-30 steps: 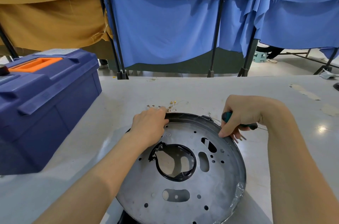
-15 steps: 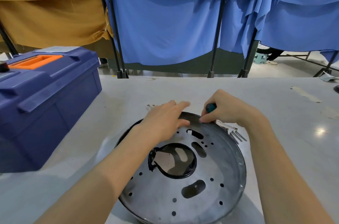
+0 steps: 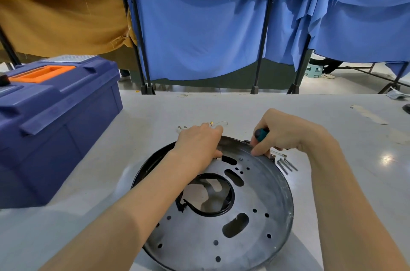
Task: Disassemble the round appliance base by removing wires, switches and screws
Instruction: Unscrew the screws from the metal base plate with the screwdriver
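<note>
Left hand: lies over the far rim of the round appliance base at its 12 o'clock. Its fingers bend down over the edge and the thumb tucks against the plate beside a slot, so it grips the rim. Right hand: closed round the teal handle of a screwdriver, with one fingertip pressed on the rim at about 1 o'clock. The blade is hidden under the hand, so cannot tell whether it sits in a screw. The base lies flat on the bench directly in front of the person, rim turned up. Look: shallow grey metal dish, dull and scuffed, with a dark rim, a large round central opening ringed in black, several oblong slots and many small round holes. Handling (judgement): stiff sheet metal, fairly light, not fragile. The smooth face is probably slippery, the disc is free to spin on the bench, and the cut-out edges may be sharp. Best hold is the rim, pinched as the left hand has it, or a thumb hooked in a slot to stop rotation. Outward: loose screws on the bench just off the rim at 2 o'clock. A thin wire with small terminals lies just beyond 12 o'clock. Blue toolbox, lid closed, at 9 to 10 o'clock, apart from the base.
</note>
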Demonstrator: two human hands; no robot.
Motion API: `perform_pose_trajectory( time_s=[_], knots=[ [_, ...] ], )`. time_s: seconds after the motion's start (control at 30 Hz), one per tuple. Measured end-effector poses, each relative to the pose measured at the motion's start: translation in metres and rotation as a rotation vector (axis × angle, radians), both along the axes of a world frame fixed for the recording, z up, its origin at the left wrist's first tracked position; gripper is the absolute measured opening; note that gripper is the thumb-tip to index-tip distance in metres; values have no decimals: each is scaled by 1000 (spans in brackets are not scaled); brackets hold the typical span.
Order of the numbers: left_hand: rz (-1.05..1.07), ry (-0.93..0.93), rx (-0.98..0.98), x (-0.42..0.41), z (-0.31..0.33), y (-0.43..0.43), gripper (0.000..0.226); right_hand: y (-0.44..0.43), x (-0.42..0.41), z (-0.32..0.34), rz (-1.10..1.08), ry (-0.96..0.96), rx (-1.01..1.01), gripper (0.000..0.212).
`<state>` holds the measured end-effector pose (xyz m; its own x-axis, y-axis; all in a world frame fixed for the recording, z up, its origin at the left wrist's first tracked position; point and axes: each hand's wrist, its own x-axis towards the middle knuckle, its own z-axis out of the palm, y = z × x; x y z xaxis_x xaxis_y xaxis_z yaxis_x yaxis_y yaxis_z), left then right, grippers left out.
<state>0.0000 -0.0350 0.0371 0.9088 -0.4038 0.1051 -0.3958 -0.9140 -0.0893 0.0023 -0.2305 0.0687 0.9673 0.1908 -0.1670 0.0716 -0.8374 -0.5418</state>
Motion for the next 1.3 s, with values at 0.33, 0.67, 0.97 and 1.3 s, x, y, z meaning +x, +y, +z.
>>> perform_pose_trajectory(
  time_s=[0.33,0.67,0.97,1.3],
  knots=[
    [75,6,19,8,0,16,34,16,7,-15,59,-149,177,17],
    [36,178,-142,16,-13,16,17,-3,-1,-1,33,32,61,9],
    [43,139,-81,14,-19,16,31,-5,2,-7,40,7,133,11],
    [-15,108,-139,17,-25,22,34,13,6,9,-173,-753,826,31]
  ],
)
